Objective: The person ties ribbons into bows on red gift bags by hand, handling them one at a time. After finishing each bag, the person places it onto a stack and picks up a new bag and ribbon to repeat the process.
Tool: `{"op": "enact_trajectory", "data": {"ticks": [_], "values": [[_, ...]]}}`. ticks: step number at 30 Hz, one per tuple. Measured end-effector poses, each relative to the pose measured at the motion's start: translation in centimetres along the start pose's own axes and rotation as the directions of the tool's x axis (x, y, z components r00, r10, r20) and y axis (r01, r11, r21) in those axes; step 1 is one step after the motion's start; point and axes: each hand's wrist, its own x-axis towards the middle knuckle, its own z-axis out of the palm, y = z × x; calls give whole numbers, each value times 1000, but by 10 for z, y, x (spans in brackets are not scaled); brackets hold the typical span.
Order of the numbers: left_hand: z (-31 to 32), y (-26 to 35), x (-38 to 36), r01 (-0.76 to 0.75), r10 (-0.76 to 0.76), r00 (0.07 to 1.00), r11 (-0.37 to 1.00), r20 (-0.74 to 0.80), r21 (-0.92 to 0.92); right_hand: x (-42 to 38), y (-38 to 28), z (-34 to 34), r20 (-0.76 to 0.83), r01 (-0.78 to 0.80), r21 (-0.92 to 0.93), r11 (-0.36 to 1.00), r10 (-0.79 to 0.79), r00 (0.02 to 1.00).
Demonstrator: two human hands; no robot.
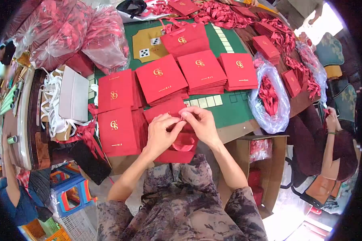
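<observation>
My left hand (164, 131) and my right hand (201, 125) are both closed in a pinch, their fingertips meeting over a red paper gift bag (173, 156) at the table's near edge. Between the fingertips is a thin red ribbon, mostly hidden by the fingers; a glossy red ribbon loop (184, 141) shows just below them. Another red panel with gold print (165, 107) lies behind my left hand, partly covered. Stacks of flat red bags with gold letters surround the hands: a near-left stack (118, 136), a middle stack (161, 80) and a right stack (201, 74).
White bags with ribbon handles (73, 96) fill a box at left. Plastic sacks of red ribbon (56, 32) stand behind it. At right sit an open plastic bag of ribbons (268, 98) and a cardboard box (265, 172). Other people sit on both sides.
</observation>
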Motion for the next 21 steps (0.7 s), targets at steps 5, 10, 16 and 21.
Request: {"op": "enact_trajectory", "data": {"ticks": [5, 10, 16, 21], "values": [[-24, -1, -16, 270, -257, 952, 961, 166, -60, 5, -9, -15, -112, 26, 73, 997, -17, 994], [-9, -6, -39, 436, -333, 872, 862, 359, -260, 14, -3, -30, -166, 25, 120, 993, -4, 986], [-21, 12, -35, 407, -200, 769, 886, 608, -223, 40, 10, -60, -285, 151, -269, 951, -228, 931], [-12, -1, -31, 366, -76, 778, 861, 623, -353, 37, 19, -70, -312, 170, -338, 926, -281, 908]]}}
